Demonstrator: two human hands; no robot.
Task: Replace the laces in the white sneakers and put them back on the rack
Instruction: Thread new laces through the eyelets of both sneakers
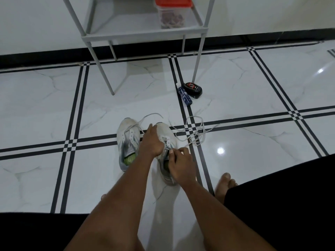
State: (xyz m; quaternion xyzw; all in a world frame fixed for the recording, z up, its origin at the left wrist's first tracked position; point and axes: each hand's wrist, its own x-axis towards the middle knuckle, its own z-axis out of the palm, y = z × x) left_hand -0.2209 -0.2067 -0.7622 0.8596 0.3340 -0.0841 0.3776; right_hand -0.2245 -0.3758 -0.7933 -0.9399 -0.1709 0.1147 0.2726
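**Two sneakers on the floor, both hands at the right-hand shoe**

Two white sneakers stand side by side on the tiled floor, toes pointing to 12 o'clock, away from the person, heels toward them; each long axis runs from 6 to 12 o'clock. The left sneaker stands free and shows a green insole, and a lace runs up from its eyelets toward 1 o'clock. The right sneaker is just beside it, at its 3 o'clock.

Two hands work the right sneaker. The left hand lies over its forefoot, fingers curled down against the upper; whether it grips lace or shoe cannot be told. The right hand sits at the shoe's collar, its fingertips pinching a lace at the upper eyelets.

One loose lace lies tangled on the floor at 3 o'clock of the right sneaker's toe. One grey rack stands at 12 o'clock, carrying one red-lidded clear container. Near the rack's right front leg lie two items: one blue tube and one black tin, touching. One bare foot rests at 4 o'clock of the shoes.
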